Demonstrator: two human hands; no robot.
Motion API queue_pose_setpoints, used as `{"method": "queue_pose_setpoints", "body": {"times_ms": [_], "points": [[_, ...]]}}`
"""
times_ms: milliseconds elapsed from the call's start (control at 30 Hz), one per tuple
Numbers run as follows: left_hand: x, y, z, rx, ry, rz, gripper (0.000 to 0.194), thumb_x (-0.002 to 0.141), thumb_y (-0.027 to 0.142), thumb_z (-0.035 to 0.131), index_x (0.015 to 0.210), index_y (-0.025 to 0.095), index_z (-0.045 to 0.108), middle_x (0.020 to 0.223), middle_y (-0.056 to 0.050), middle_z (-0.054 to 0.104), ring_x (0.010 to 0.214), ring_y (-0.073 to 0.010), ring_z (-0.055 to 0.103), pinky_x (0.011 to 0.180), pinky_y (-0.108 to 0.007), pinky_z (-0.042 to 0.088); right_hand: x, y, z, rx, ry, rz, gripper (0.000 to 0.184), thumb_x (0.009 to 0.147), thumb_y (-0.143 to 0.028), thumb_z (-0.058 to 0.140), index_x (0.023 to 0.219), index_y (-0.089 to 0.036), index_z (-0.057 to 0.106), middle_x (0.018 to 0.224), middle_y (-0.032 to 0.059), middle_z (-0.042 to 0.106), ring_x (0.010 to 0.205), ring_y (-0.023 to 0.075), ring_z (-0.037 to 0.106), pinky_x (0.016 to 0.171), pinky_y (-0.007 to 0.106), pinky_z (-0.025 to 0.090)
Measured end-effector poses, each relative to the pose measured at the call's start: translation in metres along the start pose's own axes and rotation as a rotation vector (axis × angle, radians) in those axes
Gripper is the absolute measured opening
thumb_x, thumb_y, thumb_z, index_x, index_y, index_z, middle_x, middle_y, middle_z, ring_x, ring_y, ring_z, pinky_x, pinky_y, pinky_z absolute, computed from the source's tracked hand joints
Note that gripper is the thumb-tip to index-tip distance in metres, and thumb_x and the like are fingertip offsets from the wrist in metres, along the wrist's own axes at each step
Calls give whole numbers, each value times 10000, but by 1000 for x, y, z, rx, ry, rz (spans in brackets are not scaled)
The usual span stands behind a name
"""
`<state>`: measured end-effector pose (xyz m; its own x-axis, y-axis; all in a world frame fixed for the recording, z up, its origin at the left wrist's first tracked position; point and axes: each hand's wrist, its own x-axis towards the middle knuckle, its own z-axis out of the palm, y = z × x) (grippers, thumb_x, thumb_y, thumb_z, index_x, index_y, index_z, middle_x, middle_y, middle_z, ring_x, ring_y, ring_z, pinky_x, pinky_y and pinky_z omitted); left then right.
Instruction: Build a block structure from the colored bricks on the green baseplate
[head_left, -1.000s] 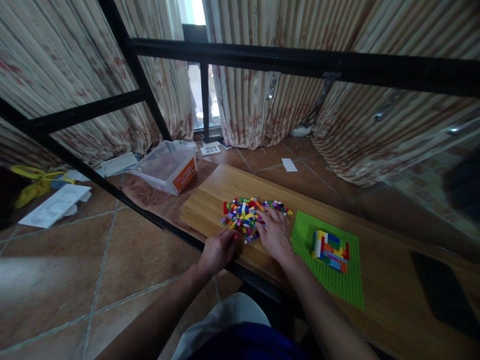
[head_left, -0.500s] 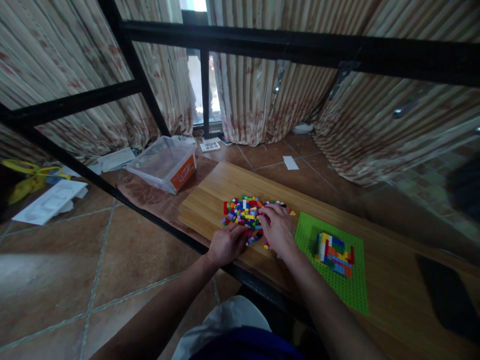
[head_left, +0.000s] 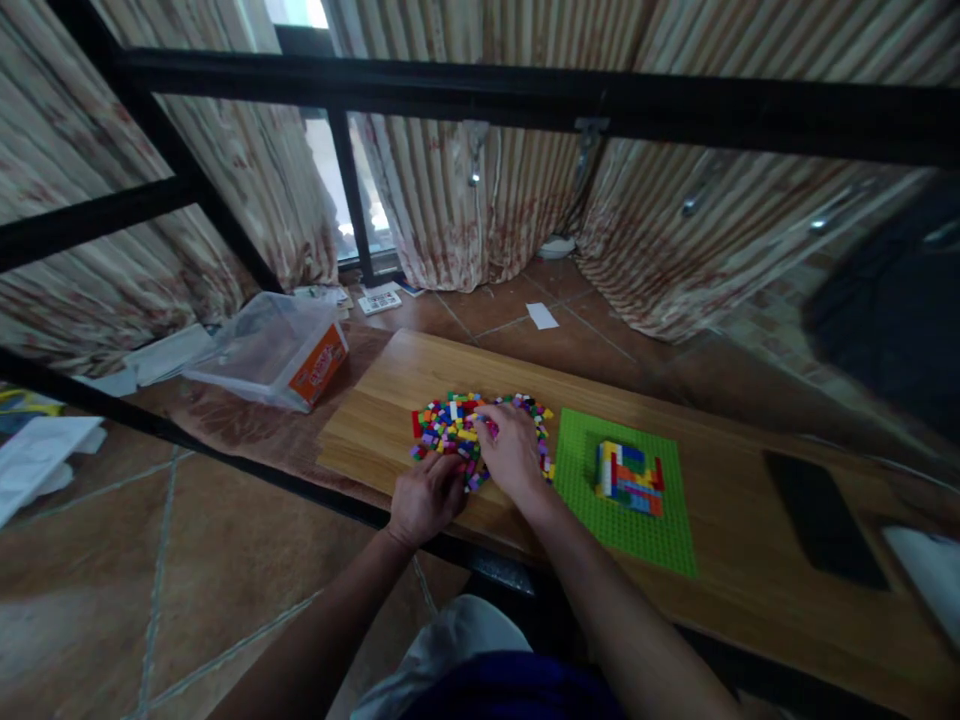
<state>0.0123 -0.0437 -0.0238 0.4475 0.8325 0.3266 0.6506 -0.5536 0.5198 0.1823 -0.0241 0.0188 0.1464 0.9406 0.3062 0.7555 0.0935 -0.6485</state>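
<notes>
A heap of small multicoloured toy bricks [head_left: 442,432] lies on the wooden board. At its near edge, my left hand [head_left: 427,498] is closed with the fingers curled down; whatever is in them is hidden. My right hand [head_left: 513,455] reaches over the middle of the heap, thumb and forefinger apart with bricks showing between them. To the right, a green baseplate [head_left: 574,520] carries a low structure of joined bricks [head_left: 631,482] in white, red, blue, yellow and orange.
A clear plastic tub [head_left: 255,345] with an orange label stands on a brown cloth [head_left: 225,410] at the left. A dark flat object [head_left: 825,520] lies on the board [head_left: 727,480] at the right. A black metal bar [head_left: 450,85] crosses in front of the curtains.
The view has swung right, so everything sits further left. My right hand has shifted left over the heap, uncovering bricks on its right side. My left hand stays at the near edge.
</notes>
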Motion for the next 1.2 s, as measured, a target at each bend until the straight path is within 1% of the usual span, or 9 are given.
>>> {"method": "queue_pose_setpoints", "body": {"times_ms": [100,167,267,367,500,633,800,933,1200], "points": [[1,-1,0,23,-9,-7,210,909,293,530,1056,198,646,974,-67,684,857,-171,653,732,-268,511,-10,-3,-16,276,114,55,240,927,-300,513,1001,-234,731,1040,75,708,1012,203,642,926,352,488],[1,-1,0,49,-11,-20,211,910,306,528,1045,203,654,968,-62,687,836,-170,658,718,-268,511,-21,-2,-27,531,190,184,233,905,-369,554,978,-241,734,1022,66,716,950,199,672,858,348,531],[2,-1,-1,77,-7,-22,213,912,321,524,1026,206,663,939,-55,692,814,-172,662,695,-263,505,-43,6,-42,909,254,436,257,788,-429,707,959,-240,738,947,42,745,839,196,708,802,357,563],[2,-1,0,105,10,-15,218,910,330,527,1030,211,664,946,-53,701,824,-180,670,687,-263,500,-67,20,-61,1090,308,585,341,651,-400,834,939,-241,748,872,18,758,810,186,715,842,365,559],[3,-2,0,126,40,16,222,909,335,528,1039,216,661,972,-54,714,851,-188,680,697,-264,498,-97,36,-81,1093,386,666,356,610,-391,872,914,-243,760,862,10,757,791,166,713,832,346,559],[4,-3,1,161,60,31,222,912,340,527,1035,211,660,976,-62,721,859,-198,683,694,-270,497,-113,41,-86,1080,385,694,355,658,-438,839,934,-234,751,856,18,751,687,132,682,736,321,565],[4,-5,3,170,77,40,229,915,347,519,1035,211,658,992,-64,723,857,-206,689,695,-284,512,-114,34,-83,1143,340,710,383,692,-471,805,967,-216,728,859,28,748,601,108,639,639,287,539],[5,-4,0,151,52,35,239,913,377,523,1031,215,654,994,-65,718,857,-203,687,697,-285,523,-113,30,-82,1169,311,722,422,688,-481,804,1004,-216,716,741,0,709,545,102,590,573,267,492],[8,2,0,116,119,75,323,905,395,572,1162,208,624,1136,-86,681,1049,-227,654,831,-324,554,-117,38,-82,1071,297,676,451,716,-487,772,1082,-233,697,758,-8,694,592,108,582,611,278,472]]}}
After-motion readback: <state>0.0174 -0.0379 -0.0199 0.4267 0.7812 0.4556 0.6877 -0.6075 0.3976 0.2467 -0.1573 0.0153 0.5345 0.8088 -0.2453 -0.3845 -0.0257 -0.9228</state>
